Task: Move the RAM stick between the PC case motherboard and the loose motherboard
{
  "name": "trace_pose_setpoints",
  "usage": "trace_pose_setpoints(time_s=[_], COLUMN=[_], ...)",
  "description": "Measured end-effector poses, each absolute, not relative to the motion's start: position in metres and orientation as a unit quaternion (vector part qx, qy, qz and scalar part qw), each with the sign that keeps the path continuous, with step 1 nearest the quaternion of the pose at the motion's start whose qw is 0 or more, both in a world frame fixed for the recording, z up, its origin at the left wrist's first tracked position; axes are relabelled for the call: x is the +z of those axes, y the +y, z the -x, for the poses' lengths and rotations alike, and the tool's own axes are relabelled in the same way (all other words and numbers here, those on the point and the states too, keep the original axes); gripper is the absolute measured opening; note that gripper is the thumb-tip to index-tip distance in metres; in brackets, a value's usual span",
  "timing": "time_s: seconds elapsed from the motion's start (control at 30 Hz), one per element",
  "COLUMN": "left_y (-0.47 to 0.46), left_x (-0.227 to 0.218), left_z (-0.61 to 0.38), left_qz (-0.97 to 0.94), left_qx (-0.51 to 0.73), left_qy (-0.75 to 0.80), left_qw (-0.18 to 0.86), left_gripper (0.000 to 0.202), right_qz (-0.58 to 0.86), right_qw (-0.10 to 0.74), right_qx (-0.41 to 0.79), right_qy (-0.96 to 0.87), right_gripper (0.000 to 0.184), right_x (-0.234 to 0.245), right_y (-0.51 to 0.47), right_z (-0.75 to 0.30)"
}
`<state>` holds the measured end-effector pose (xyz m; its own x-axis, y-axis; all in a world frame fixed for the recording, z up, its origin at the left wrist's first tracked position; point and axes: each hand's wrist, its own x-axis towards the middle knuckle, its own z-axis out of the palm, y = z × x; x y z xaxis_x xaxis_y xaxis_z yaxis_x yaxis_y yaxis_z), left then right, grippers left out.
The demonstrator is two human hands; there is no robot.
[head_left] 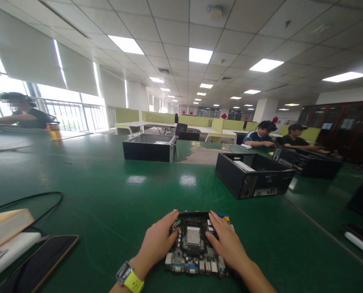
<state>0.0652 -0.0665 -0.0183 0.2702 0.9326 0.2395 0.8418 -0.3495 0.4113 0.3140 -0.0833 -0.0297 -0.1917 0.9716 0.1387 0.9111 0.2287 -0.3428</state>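
A computer motherboard (196, 260) lies flat on the green table (108, 191) right in front of me, with a silver processor (193, 235) in its socket at the middle. My left hand (158, 243) rests on the board's left side, fingers stretched toward the socket; a watch with a yellow-green strap (129, 278) is on that wrist. My right hand (226, 240) lies on the board's right side, fingers extended flat beside the processor. Neither hand holds anything.
Open computer cases stand further back: one at the middle (149, 147), one to the right (254, 174), another behind it (309, 162). A phone (41, 260), books (4, 232) and a black cable (31, 199) lie at the left. Other people sit at the far left and far right.
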Motion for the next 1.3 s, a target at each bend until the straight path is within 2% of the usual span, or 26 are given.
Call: trace_pose_setpoints(time_s=[0.47,0.93,1.3], left_y=[-0.0662,-0.0694,-0.0681], left_x=[-0.0186,-0.0166,-0.0188], left_z=[-0.0633,-0.0653,-0.0658], left_qz=[-0.805,-0.790,-0.808], left_qx=[0.223,0.217,0.203], left_qy=[0.536,0.556,0.542], left_qw=[0.122,0.140,0.109], left_gripper=[0.053,0.055,0.054], right_qz=[0.612,0.615,0.612], right_qw=[0.182,0.146,0.119], right_qx=[0.105,0.110,0.114], right_qy=[-0.762,-0.767,-0.773], right_gripper=[0.065,0.067,0.066], right_x=[-0.0264,-0.0258,-0.0267], right_y=[-0.0849,-0.0803,-0.0791], right_z=[-0.3134,-0.3147,-0.3155])
